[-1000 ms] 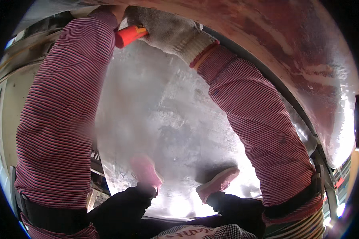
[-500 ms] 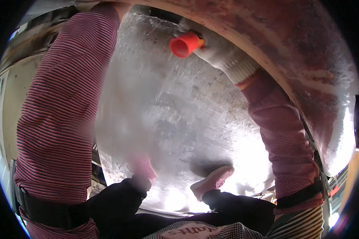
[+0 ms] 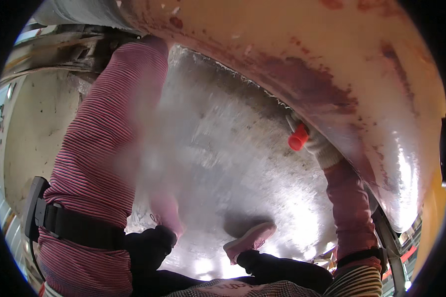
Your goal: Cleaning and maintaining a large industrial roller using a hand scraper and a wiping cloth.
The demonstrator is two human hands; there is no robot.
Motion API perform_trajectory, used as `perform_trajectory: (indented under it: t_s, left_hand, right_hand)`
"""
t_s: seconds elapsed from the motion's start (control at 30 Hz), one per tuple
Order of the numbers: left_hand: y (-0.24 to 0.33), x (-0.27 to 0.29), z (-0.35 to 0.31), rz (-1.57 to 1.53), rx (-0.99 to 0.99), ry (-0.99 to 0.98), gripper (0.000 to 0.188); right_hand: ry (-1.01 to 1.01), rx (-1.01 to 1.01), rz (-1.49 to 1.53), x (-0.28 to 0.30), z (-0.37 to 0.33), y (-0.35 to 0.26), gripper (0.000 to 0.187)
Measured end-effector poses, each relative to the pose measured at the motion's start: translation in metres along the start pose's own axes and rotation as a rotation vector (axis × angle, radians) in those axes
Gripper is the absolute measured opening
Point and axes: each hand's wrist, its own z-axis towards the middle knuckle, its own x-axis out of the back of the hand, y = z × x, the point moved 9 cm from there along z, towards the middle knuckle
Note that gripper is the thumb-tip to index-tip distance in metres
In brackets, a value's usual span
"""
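My right hand (image 3: 316,143), in a white knitted glove, is closed around a short red cylinder-shaped piece (image 3: 298,137), with its end sticking out toward me. Its kind does not show. The hand is close to the lower edge of a large glossy curved body (image 3: 302,54), cream with dark red patches, which hides part of the glove. My left arm (image 3: 101,128), in a red-striped sleeve, reaches up to the far left. Its hand is out of sight behind the same curved body.
Beneath my arms lies a worn, shiny grey metal surface (image 3: 218,133). My feet, in pink shoes (image 3: 250,240), are on it. A grey rounded part (image 3: 79,12) and dark framework (image 3: 59,52) stand at the far left. Blur covers the left middle.
My right hand has moved right and nearer with the red piece. The curved body now covers more of the top and right. My left arm has shifted right in the view.
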Motion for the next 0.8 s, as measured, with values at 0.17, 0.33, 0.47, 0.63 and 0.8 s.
perform_trajectory:
  t_s: [0.17, 0.33, 0.47, 0.63, 0.8]
  left_hand:
    - [-0.008, -0.001, -0.005, -0.123, -0.039, 0.056, 0.042]
    - [0.055, 0.004, -0.057, -0.262, -0.264, 0.335, 0.037]
    - [0.183, -0.034, -0.089, 0.066, -0.579, 0.259, 0.042]
    - [0.174, -0.072, -0.066, -0.043, -0.609, 0.168, 0.037]
    - [0.227, -0.070, -0.035, 0.190, -0.524, 0.050, 0.046]
  right_hand:
    - [-0.055, 0.011, -0.234, -0.005, -0.029, 0.021, 0.016]
    - [-0.012, 0.004, -0.489, -0.002, -0.017, 0.029, 0.013]
    - [0.063, -0.024, -0.720, -0.009, -0.006, 0.013, 0.018]
    - [-0.068, -0.586, -0.502, -0.029, 0.002, 0.021, 0.037]
    - [0.372, -0.400, -0.394, 0.015, -0.038, 0.052, 0.034]
